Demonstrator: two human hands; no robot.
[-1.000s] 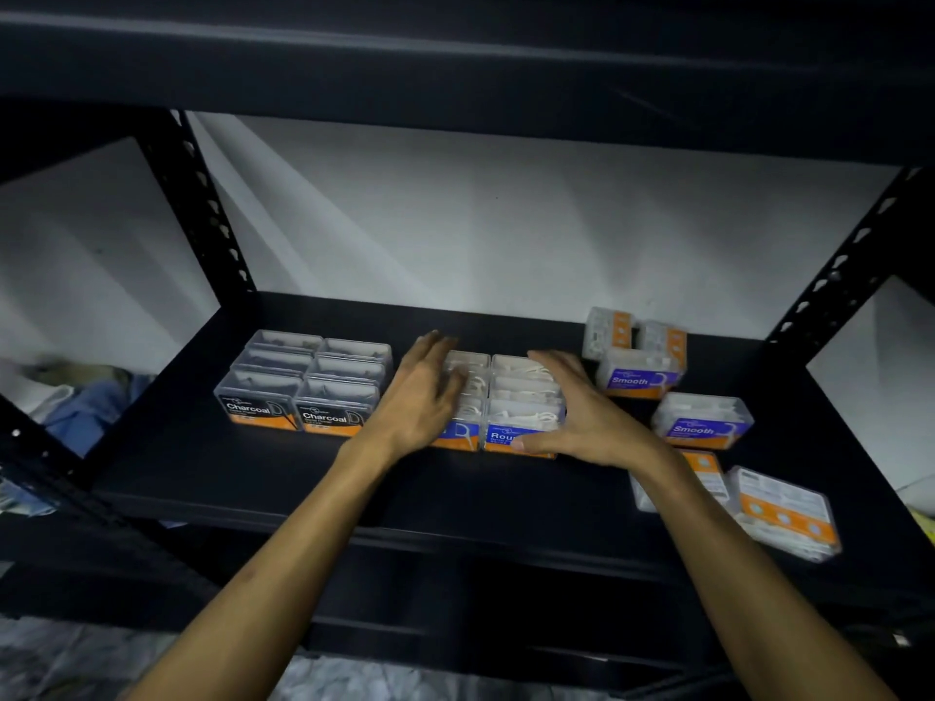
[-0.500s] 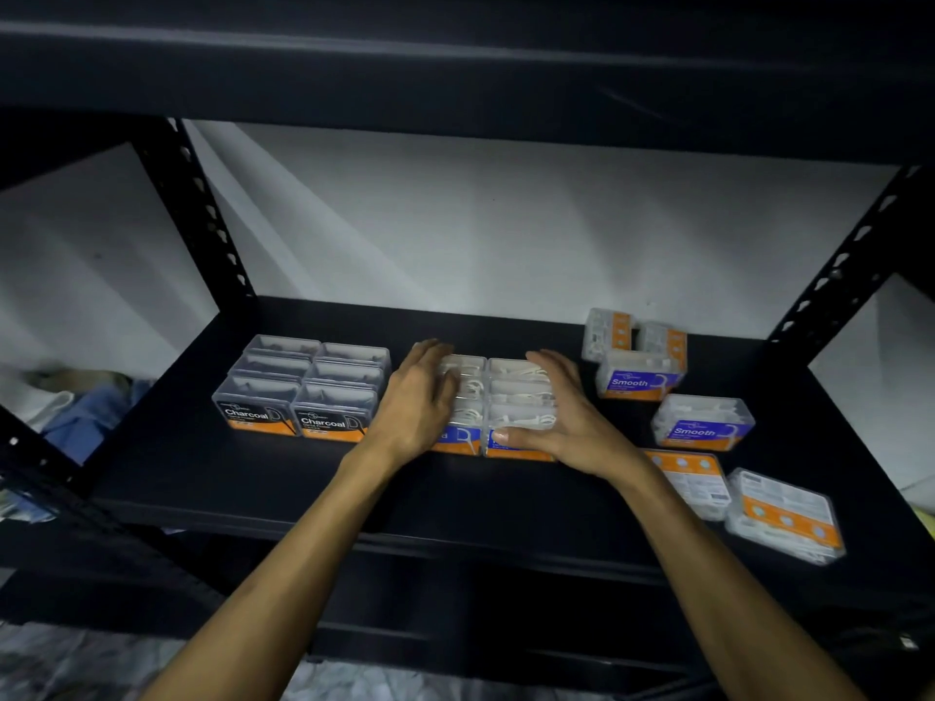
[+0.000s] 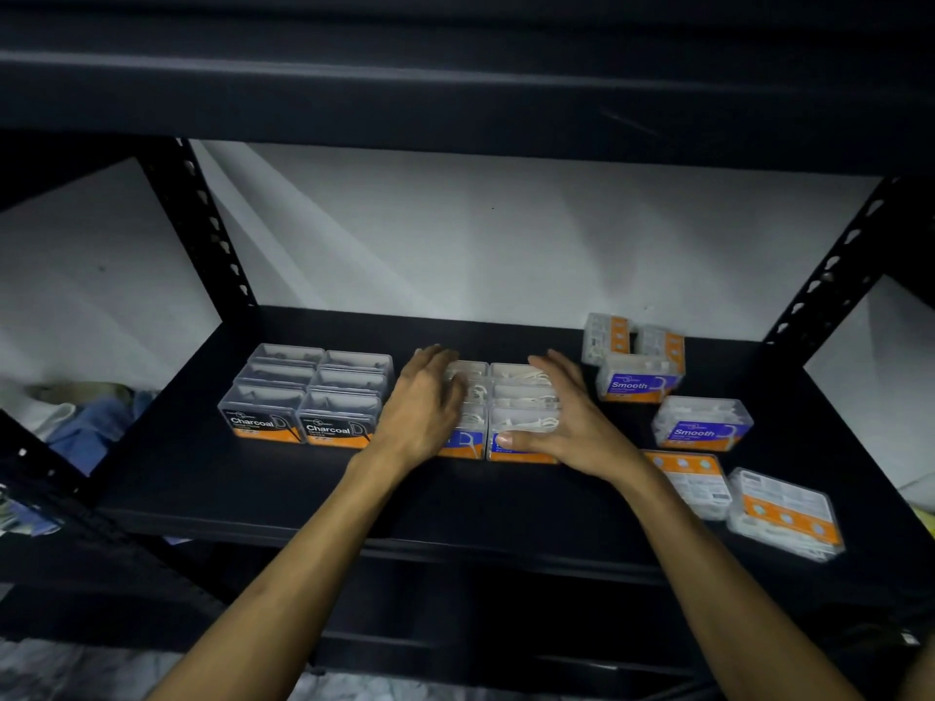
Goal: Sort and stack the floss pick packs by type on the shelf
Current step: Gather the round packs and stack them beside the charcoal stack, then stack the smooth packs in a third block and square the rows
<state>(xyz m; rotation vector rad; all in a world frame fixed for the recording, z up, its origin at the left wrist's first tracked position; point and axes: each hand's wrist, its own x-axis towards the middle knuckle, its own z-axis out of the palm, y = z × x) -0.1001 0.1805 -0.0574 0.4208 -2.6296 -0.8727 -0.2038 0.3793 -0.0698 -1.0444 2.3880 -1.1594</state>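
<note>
Black metal shelf (image 3: 283, 493), white wall behind, dim light.

Left part of shelf: block of Charcoal packs (image 3: 303, 397), two columns, three rows deep, front labels orange and black, packs touching one another.

Middle: block of white-pick packs (image 3: 521, 397), two columns, blue and orange front labels partly hidden by the hands. Just beside the Charcoal block, narrow gap between.

Left hand (image 3: 425, 407) laid over the left column of the middle block, fingers extended and slightly spread, resting flat on the pack tops. No curl around anything.

Right hand (image 3: 566, 422) on the right column of the same block, fingers straight along the far right side and tops, thumb (image 3: 511, 439) pressed against the front label of the nearest pack. Pressing, not pinching.

Right part of shelf, loose:
- Two packs standing on end at the back (image 3: 632, 341), orange labels facing forward.
- Smooth pack (image 3: 638, 379) in front of them, touching.
- Second Smooth pack (image 3: 703, 422) nearer, apart from the first.
- Two packs lying flat (image 3: 784, 513) near front right edge, back labels up, side by side, slightly skewed.

Below left, outside the shelf: blue cloth (image 3: 91, 427), blurred.
</note>
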